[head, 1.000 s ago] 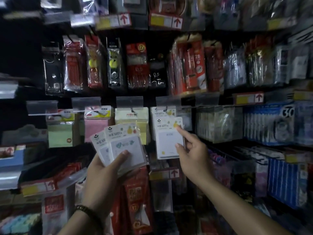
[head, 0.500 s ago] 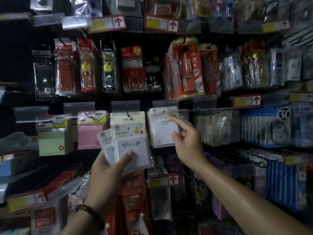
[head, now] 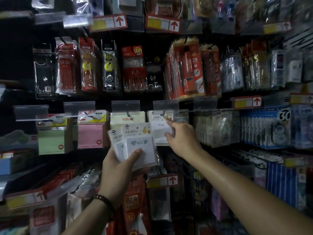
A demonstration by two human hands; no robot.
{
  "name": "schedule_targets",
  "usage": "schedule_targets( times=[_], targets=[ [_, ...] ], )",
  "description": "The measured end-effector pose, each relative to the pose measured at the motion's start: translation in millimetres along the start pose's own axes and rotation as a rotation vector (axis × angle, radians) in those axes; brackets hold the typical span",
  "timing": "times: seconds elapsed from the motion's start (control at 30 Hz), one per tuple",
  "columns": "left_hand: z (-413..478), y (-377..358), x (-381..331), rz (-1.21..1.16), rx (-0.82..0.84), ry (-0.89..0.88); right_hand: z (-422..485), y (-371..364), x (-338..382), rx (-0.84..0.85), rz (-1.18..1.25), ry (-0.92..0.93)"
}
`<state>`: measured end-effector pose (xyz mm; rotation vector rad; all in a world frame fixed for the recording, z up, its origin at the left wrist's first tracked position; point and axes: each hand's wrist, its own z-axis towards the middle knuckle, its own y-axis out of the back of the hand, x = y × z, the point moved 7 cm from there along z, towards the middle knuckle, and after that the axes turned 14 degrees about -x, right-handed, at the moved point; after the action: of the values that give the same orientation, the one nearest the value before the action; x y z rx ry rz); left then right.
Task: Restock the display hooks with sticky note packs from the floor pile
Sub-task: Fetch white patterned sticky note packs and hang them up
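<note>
Evidently the left hand [head: 118,170] served as a holder. Low in the middle of the frame, its fingers [head: 134,154] gripped a fanned stack of sticky note packs [head: 140,143], faces outward, likely so the next could be drawn off easily. Just to the right, the right hand [head: 183,138] reached up to a white pack [head: 160,129] hanging on its hook [head: 163,113]. The forefinger stretched to the header and the thumb sat at the lower edge, pinching the pack, probably to seat it squarely. A pink pad [head: 90,135] and a green pad [head: 50,141] hung further left.

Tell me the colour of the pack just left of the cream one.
Pink: the pack shows best in the head view.
</note>
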<state>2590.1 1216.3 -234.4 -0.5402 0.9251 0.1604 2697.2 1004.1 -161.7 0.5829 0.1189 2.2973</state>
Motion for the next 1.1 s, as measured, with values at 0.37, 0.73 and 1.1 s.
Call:
schedule_targets(
  times=[0.37, 0.73, 1.1],
  targets=[
    [2, -22, 6, -0.085, 0.021, 0.044, -69, 26, 29, -0.013, 0.574, -0.218],
    [-5, -11, -10, 0.055, -0.082, -0.073, -66, 31, 7, -0.071, 0.722, -0.421],
    [0, 3, -22, 0.234, -0.099, -0.219, -38, 30, 2, -0.157, 0.693, -0.303]
  ],
)
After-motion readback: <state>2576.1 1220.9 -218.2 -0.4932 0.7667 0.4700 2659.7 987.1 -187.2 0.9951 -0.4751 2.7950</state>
